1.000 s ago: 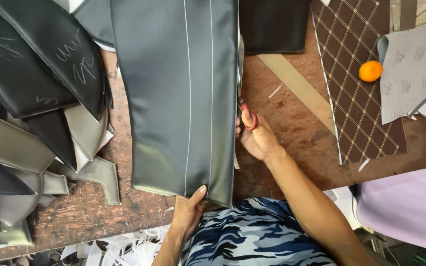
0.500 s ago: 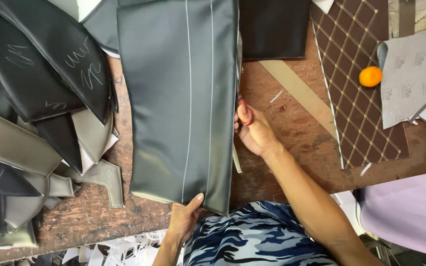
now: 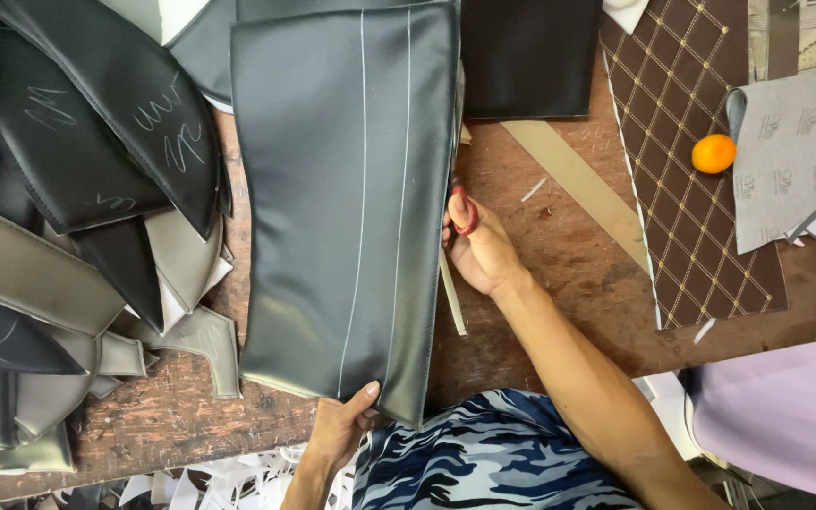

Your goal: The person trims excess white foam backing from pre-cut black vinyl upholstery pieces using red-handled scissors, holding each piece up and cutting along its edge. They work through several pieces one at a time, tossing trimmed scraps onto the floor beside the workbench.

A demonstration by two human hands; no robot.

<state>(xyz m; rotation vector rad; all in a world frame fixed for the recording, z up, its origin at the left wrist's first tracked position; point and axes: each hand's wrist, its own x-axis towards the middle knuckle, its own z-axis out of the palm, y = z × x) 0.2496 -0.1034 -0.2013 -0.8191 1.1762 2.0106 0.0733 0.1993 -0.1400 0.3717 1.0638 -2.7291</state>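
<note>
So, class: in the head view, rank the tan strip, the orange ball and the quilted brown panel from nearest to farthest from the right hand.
1. Tan strip: just right of the right hand.
2. Quilted brown panel: farther right.
3. Orange ball: at the panel's right edge.

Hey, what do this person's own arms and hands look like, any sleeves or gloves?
No gloves. The left hand and right hand are bare, and both forearms are bare up to the frame edge, with no sleeve, watch or ring visible. The only clothing in view is a blue, white and dark camouflage-patterned garment at the body.
</note>
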